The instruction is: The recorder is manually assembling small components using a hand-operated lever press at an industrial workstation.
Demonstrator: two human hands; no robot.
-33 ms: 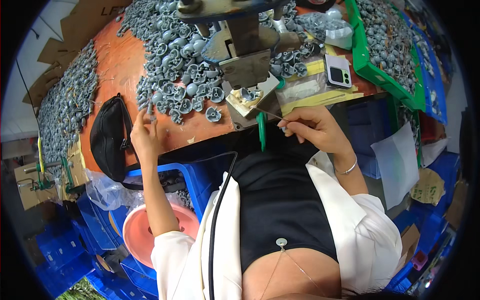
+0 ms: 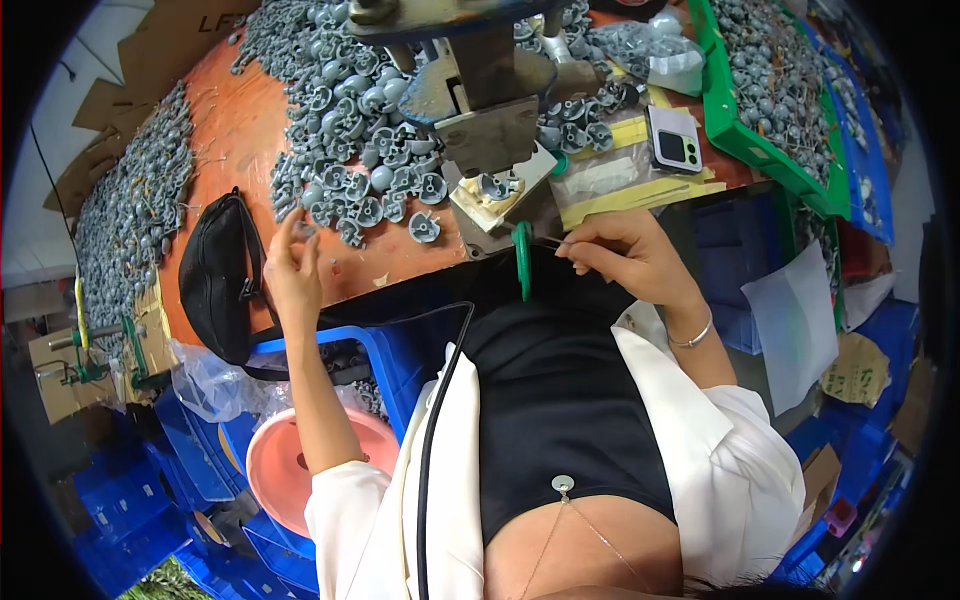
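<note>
My left hand (image 2: 292, 268) is at the front left of the orange table, its fingers closed on a small grey plastic part (image 2: 304, 232). A heap of grey round plastic parts (image 2: 365, 130) lies just beyond it. My right hand (image 2: 630, 258) pinches a thin metal rod (image 2: 548, 240), which points left toward the press machine (image 2: 490, 130). A cream-coloured fixture (image 2: 485, 205) sits on the press's base, with one grey part (image 2: 495, 187) in it. A green loop (image 2: 523, 260) hangs at the base's front edge, across the rod; the rod's tip is hard to make out.
A black pouch (image 2: 215, 280) lies left of my left hand. A phone (image 2: 674, 140) rests on the taped area at right, near a green crate (image 2: 765, 150) of grey parts. Below the table edge stand a blue bin (image 2: 385, 350) and a pink basin (image 2: 270, 470).
The rod in my right hand has drawn slightly down and away from the fixture. My left fingers have shifted slightly with the small grey part.
</note>
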